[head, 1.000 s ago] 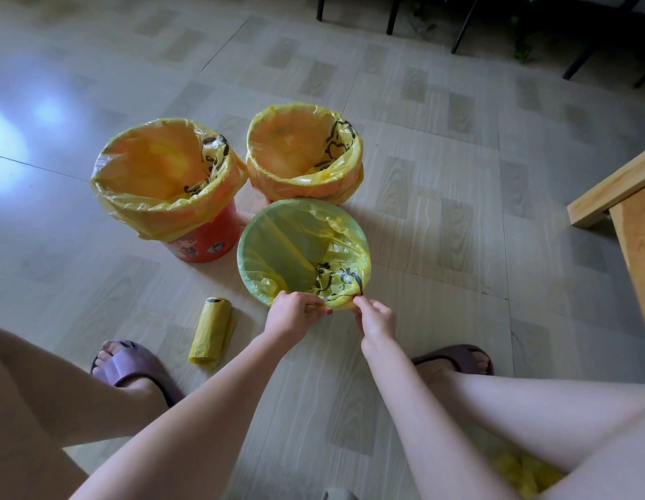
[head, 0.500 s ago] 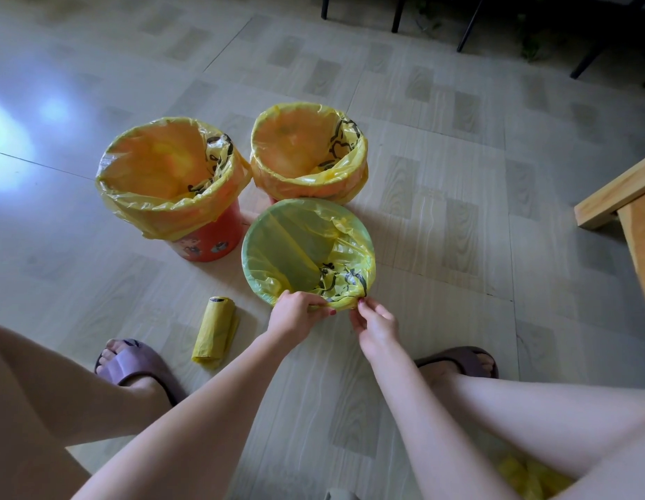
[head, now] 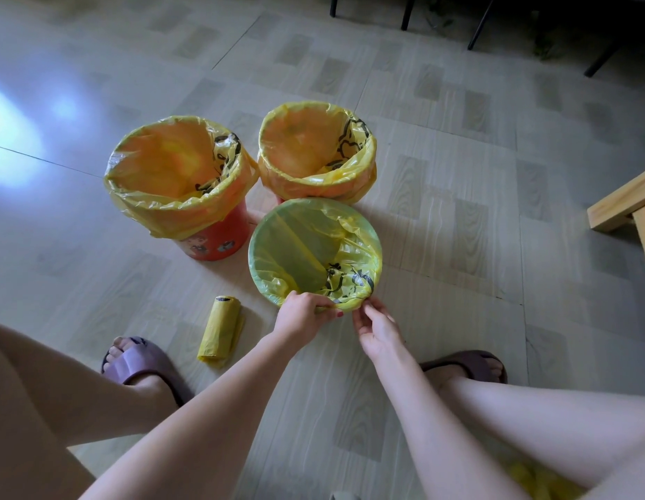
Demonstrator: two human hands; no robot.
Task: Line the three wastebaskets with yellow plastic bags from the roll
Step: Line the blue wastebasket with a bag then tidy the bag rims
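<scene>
Three wastebaskets stand on the floor, each with a yellow bag over its rim. The orange one (head: 212,243) is at the left, a second (head: 317,182) behind, and the nearest, greenish one (head: 295,247) is in front. My left hand (head: 304,313) pinches the bag's edge at the near rim of the front basket. My right hand (head: 376,328) sits just right of it, fingertips on the same bag edge. The yellow bag roll (head: 221,330) lies on the floor left of my left hand.
My feet in purple slippers (head: 140,362) (head: 468,366) flank the spot. A wooden furniture leg (head: 623,207) juts in at the right edge. Dark chair legs (head: 479,23) stand at the far top. Loose yellow plastic (head: 530,478) lies under my right leg.
My right hand has slid slightly right and lower along the near rim. The left hand keeps its pinch on the bag edge. The baskets and roll have not moved.
</scene>
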